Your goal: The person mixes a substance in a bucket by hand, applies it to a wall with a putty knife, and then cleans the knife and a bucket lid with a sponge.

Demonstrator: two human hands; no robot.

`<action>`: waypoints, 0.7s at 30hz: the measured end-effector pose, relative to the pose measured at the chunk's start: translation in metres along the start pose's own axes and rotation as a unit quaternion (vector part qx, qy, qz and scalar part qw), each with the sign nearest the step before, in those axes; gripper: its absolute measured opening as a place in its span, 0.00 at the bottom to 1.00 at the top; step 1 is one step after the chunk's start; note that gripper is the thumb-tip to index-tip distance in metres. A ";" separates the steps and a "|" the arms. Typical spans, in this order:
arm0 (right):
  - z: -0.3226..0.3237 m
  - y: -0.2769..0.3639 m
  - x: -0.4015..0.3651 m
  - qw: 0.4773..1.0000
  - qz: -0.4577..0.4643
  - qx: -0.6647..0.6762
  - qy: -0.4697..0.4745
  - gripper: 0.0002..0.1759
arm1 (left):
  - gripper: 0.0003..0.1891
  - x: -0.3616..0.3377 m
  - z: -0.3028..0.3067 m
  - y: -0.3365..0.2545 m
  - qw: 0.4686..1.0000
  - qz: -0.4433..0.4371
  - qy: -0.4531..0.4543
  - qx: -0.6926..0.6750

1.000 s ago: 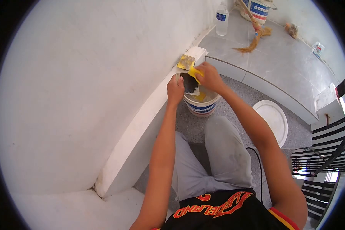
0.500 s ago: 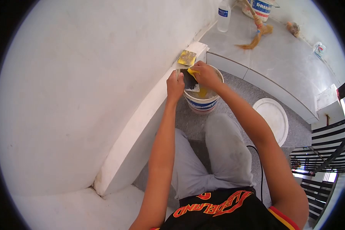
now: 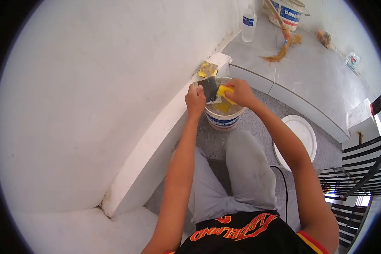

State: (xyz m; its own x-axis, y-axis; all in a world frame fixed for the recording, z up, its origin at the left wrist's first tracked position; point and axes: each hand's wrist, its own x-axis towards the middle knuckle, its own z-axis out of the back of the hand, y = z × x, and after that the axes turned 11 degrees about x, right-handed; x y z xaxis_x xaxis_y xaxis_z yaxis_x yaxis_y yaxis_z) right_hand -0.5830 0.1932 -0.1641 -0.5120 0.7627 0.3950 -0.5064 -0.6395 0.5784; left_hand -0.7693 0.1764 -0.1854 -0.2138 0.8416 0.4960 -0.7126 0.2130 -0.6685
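My left hand (image 3: 195,100) grips a flat tool with a dark, square face (image 3: 208,89), held over the left rim of a white bucket (image 3: 224,122) with a blue label. Whitish material shows along the tool's lower edge. In my right hand (image 3: 241,93) is a yellow scraper or sponge-like piece (image 3: 226,93), its edge just right of the dark face. Inside the bucket, something yellow and greyish material are visible below my hands. A yellow, stained square pad (image 3: 208,69) lies on the white ledge beyond my left hand.
A white round lid (image 3: 298,139) lies on the floor at the right, near a black cable (image 3: 286,190). On the tiled step stand a clear bottle (image 3: 248,27) and a second bucket (image 3: 288,16), with a straw broom (image 3: 283,46). Black railings (image 3: 360,169) are at far right.
My right hand and the yellow piece have moved right, off the dark face, which now shows more fully. The view has shifted slightly, so the surroundings sit lower.
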 end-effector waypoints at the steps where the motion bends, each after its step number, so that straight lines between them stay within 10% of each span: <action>1: 0.000 0.001 0.003 0.987 -0.124 0.075 -0.063 0.13 | 0.12 -0.004 -0.001 -0.002 0.999 0.026 -0.036 -0.004; 5: -0.021 -0.003 0.011 0.858 -0.288 0.388 -0.175 0.21 | 0.13 -0.015 -0.003 -0.014 0.988 0.090 -0.126 -0.011; 8: -0.051 -0.011 0.014 0.867 -0.205 0.427 -0.156 0.22 | 0.14 -0.021 -0.003 -0.024 0.979 0.120 -0.168 -0.005; 14: -0.062 0.003 0.019 0.942 -0.119 0.219 -0.223 0.18 | 0.15 -0.026 -0.013 -0.022 0.964 0.117 -0.234 -0.043; 21: -0.067 0.001 0.028 0.902 -0.210 0.222 -0.305 0.14 | 0.16 -0.038 0.000 -0.034 0.978 0.153 -0.101 -0.103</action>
State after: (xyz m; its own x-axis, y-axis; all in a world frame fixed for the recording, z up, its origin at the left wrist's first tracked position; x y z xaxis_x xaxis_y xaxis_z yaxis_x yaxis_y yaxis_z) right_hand -0.6442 0.2071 -0.2004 0.2071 0.9262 0.3150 -0.1694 -0.2832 0.9440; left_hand -0.7371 0.1370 -0.1819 -0.5377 0.7713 0.3405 -0.4491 0.0797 -0.8899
